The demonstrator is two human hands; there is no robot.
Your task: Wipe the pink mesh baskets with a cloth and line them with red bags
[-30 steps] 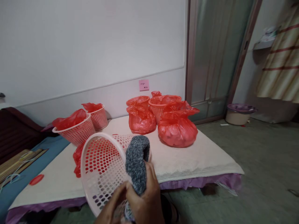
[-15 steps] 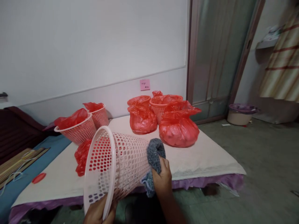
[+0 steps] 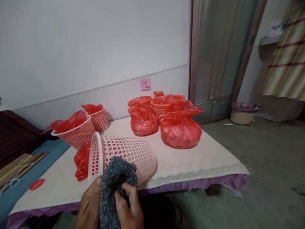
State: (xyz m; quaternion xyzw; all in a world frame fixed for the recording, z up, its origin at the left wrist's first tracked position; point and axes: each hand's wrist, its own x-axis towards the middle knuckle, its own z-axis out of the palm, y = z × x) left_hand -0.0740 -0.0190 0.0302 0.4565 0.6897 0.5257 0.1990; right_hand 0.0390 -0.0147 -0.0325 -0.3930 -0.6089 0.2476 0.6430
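A pale pink perforated plastic wastebasket [image 3: 128, 144] lies on its side at the near part of the bed-like surface, its mouth facing left. In front of it, a grey-blue fuzzy cloth [image 3: 108, 190] is bunched between my hands. My right hand [image 3: 130, 205] is closed on the cloth, thumb and fingers pressed into its fold. My left hand [image 3: 89, 205] is closed at the cloth's left edge, close to the basket's rim; its fingertips are partly hidden. Left of the basket mouth lies a crumpled red plastic bag [image 3: 82, 162].
Two pink baskets with red liners [image 3: 78, 135] stand at the back left. Filled red bags [image 3: 181, 133] and more lined baskets [image 3: 159, 109] sit at the back right. A red oval piece [image 3: 37, 184] lies front left. A beige bucket [image 3: 241, 116] stands on the floor.
The wastebasket has gone from being held tilted up to lying on its side. My right hand has brought the cloth left from the basket's base, and my left hand has shifted from the rim to the cloth.
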